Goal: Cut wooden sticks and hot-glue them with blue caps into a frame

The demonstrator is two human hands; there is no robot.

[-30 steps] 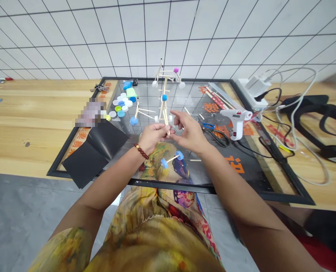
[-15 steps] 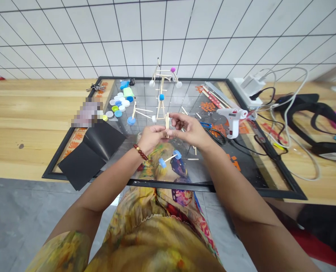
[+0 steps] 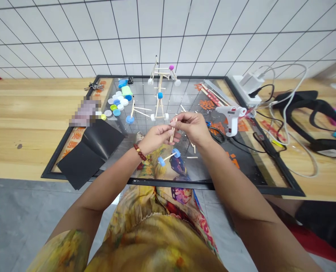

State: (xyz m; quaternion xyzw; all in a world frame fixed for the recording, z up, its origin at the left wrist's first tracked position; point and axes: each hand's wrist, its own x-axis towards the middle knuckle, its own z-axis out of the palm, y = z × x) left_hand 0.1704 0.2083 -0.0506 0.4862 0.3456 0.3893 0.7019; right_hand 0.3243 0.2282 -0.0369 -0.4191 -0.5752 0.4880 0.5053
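Observation:
My left hand (image 3: 155,138) and my right hand (image 3: 191,125) meet above the glass work board (image 3: 241,166). Both pinch a few short wooden sticks (image 3: 172,133) held together, the left hand at their lower end, the right at their top. Just below the hands lies a stick with a blue bottle cap on each end (image 3: 168,156). Behind the hands stands a stick frame with a blue cap (image 3: 160,106), and farther back another with white and pink caps (image 3: 163,73).
A white glue gun (image 3: 230,115) and blue-handled scissors (image 3: 213,130) lie right of the hands. Loose bottle caps (image 3: 117,104) sit at the back left, black paper (image 3: 92,145) at the front left. A power strip (image 3: 247,87), cables and black straps crowd the right.
The view has shifted slightly. My right hand has closed onto the top of the sticks, which now tilt a little to the right between both hands.

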